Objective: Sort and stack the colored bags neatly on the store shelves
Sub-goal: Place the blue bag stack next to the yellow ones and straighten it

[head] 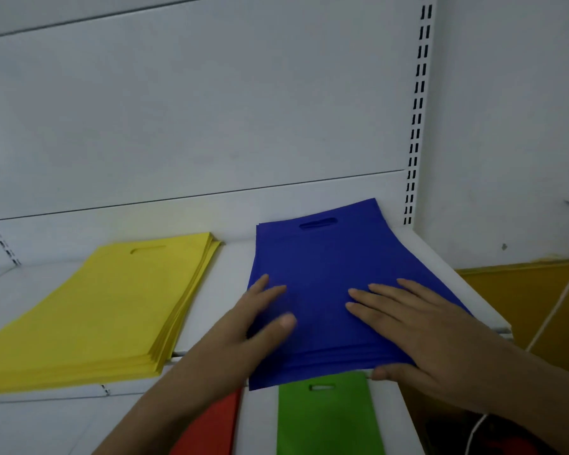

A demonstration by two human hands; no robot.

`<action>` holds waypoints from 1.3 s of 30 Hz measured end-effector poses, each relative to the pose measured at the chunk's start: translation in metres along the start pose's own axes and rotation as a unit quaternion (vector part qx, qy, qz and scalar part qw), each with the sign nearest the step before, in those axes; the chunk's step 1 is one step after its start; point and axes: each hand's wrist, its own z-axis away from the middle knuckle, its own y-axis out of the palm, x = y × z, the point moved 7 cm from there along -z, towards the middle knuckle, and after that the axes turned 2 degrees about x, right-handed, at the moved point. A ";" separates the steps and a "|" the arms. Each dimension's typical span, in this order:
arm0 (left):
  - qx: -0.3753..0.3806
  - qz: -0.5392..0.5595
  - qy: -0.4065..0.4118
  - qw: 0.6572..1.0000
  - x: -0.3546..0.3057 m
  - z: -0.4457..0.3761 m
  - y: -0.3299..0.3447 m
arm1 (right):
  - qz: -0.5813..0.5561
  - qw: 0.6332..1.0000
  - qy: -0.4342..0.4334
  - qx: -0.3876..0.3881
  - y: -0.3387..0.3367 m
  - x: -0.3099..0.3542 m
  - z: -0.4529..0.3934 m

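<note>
Where the white store shelf (230,280) meets its slotted upright (416,126) at the right, a stack of blue bags (322,257) lies flat, handle cut-outs toward the back panel and near edge overhanging the shelf front.

Left hand (260,318): laid on the stack's near left corner, fingers straight and spread on top, thumb resting flat on the cloth. No grip.

Right hand (421,323): palm down on the stack's near right part, fingers extended and pointing left; thumb tucked against the front edge of the stack at the shelf lip. Whether the thumb pinches the bags cannot be told.

Stack of yellow bags (112,307): same shelf, to the left, apart from the blue stack with a strip of bare shelf between; edges slightly fanned at the near right corner, handle cut-outs to the rear.

Lower shelf (257,421): green bags (326,418) directly below the blue stack's front edge, cut-out visible; red bags (211,428) just left of the green, partly hidden behind the left forearm.

Right of the shelving: yellow-brown panel (523,290) and a white cable (559,307) running along it.
</note>
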 end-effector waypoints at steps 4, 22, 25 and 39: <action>-0.086 0.241 -0.109 0.960 0.011 -0.014 -0.006 | -0.017 0.998 0.003 -0.058 -0.017 0.018 -0.002; -0.073 0.353 -0.140 0.922 0.011 -0.023 -0.006 | -0.078 0.989 -0.022 -0.121 -0.014 0.055 -0.023; -0.066 0.289 -0.141 0.945 0.004 -0.042 -0.023 | -0.098 0.986 0.007 -0.136 -0.019 0.043 -0.016; 0.031 -0.345 0.056 0.936 -0.023 -0.215 -0.006 | -0.093 0.968 0.154 -0.174 -0.020 0.030 0.006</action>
